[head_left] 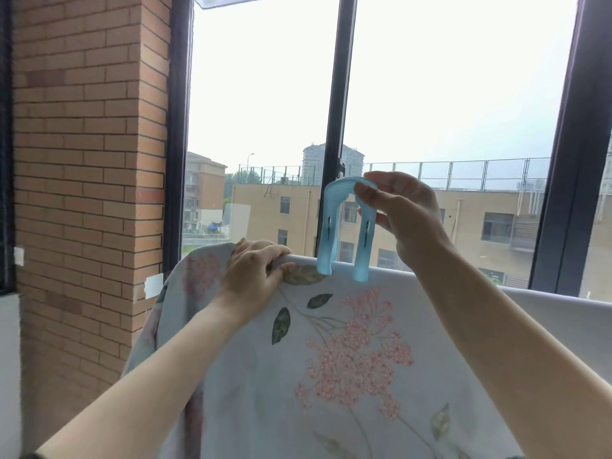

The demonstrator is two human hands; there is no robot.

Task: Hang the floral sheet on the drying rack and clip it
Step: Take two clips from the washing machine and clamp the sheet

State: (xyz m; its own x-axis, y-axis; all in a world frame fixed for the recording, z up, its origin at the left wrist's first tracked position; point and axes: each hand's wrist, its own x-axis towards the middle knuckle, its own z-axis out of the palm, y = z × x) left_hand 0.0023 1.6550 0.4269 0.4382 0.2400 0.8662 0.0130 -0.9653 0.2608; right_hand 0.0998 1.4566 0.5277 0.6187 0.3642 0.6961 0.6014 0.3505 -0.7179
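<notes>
The floral sheet (331, 376), pale with pink flowers and green leaves, hangs over the top bar of the drying rack, which the cloth hides. My left hand (255, 270) grips the sheet's top fold over the bar, fingers curled round it. Just to its right, my right hand (400, 210) pinches the arched top of a large light-blue clip (331, 233). The clip stands upright, and its two legs straddle the sheet's top edge.
A brick pillar (89, 160) rises at the left. Behind the rack is a big window with dark frames (337, 94), and buildings show beyond it. The sheet's top edge runs on to the right (546, 296).
</notes>
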